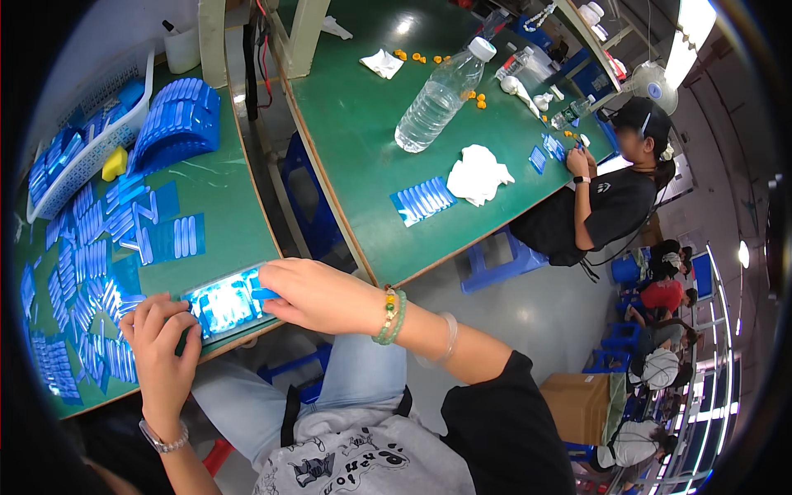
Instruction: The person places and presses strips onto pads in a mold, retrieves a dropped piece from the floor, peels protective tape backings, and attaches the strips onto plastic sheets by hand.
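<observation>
A brightly glowing rectangular light panel (pixel 223 305) lies at the near edge of the green table, with blue pieces on its lit face. My left hand (pixel 165 346) is at the panel's left end, fingers curled and thumb bent toward them; anything between them is hidden. At the opposite end my right hand (pixel 309 293) pinches a small blue film piece (pixel 264 294) between thumb and fingers. Left of the panel, many blue strips on film sheets (pixel 91 256) lie scattered and overlapping. One sheet with several strips (pixel 188 237) lies beyond the panel.
A white basket (pixel 91 157) of blue pieces, a curved blue holder (pixel 177 120) with strips and a yellow block (pixel 115 163) stand far left. Across a gap, another green table (pixel 346 107) bears a water bottle (pixel 441 99), crumpled tissue (pixel 478 175) and strip sheet (pixel 423 200). A co-worker (pixel 615 190) sits there.
</observation>
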`<state>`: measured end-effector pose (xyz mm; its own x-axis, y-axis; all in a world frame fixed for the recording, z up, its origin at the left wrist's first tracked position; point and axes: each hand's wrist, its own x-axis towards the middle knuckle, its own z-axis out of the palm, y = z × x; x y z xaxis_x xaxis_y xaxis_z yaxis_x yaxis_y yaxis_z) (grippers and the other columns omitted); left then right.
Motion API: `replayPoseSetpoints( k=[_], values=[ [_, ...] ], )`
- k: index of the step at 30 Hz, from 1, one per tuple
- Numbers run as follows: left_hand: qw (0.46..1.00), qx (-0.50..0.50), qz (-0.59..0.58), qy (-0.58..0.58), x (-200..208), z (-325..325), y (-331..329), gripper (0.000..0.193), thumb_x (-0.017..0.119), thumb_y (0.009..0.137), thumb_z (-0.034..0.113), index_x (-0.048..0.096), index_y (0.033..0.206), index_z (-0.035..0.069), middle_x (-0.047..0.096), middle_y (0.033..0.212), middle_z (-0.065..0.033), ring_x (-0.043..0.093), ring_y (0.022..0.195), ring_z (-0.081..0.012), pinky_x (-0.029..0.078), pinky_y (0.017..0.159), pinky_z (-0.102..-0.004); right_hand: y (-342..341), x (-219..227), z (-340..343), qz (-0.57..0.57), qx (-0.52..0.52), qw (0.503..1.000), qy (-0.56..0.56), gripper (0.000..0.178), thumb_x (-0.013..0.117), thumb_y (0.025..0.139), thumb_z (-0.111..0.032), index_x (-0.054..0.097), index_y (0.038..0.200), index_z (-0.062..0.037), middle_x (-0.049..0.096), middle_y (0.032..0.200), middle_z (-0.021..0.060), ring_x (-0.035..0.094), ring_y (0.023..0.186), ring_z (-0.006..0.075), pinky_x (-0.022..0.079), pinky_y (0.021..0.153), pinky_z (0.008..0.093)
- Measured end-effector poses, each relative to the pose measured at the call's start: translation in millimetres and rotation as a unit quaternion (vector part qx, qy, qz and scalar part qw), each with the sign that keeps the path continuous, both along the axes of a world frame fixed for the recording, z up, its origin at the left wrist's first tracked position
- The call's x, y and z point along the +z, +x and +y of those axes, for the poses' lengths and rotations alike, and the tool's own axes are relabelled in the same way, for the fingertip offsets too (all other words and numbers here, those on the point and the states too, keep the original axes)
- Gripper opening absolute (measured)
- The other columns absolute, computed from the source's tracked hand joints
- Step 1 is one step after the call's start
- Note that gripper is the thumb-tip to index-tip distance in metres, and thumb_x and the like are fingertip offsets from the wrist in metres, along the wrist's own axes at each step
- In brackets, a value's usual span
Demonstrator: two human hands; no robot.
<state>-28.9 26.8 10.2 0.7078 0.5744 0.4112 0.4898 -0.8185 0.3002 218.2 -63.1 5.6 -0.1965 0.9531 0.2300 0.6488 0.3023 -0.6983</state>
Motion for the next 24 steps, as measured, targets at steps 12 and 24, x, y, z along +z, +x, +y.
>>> replayPoseSetpoints(
  k=[12,24],
  values=[
    [0.999,0.008,0.006,-0.035,-5,-5,1,0.014,0.065,0.075,0.003,0.056,0.084,0.005,0.06,0.1,-0.0093,0.053,0.108,-0.0291,0.031,0.096,-0.041,10,6,-12,-0.052,-0.05,0.997,-0.005,0.024,0.066,0.084,-0.012,0.046,0.083,0.0021,0.059,0.081,0.0181,0.059,0.078,0.0392,0.047,0.071,0.0467],
    [0.998,-0.028,-0.031,-0.04,-10,10,-5,0.019,0.071,0.074,0.01,0.061,0.09,0.009,0.062,0.099,-0.0043,0.055,0.105,-0.025,0.033,0.089,-0.0403,-9,27,26,0.04,-0.041,0.998,-0.032,0.016,0.056,0.092,-0.01,0.061,0.1,0.0022,0.061,0.086,0.0171,0.061,0.076,0.0304,0.048,0.068,0.0382]
  ],
)
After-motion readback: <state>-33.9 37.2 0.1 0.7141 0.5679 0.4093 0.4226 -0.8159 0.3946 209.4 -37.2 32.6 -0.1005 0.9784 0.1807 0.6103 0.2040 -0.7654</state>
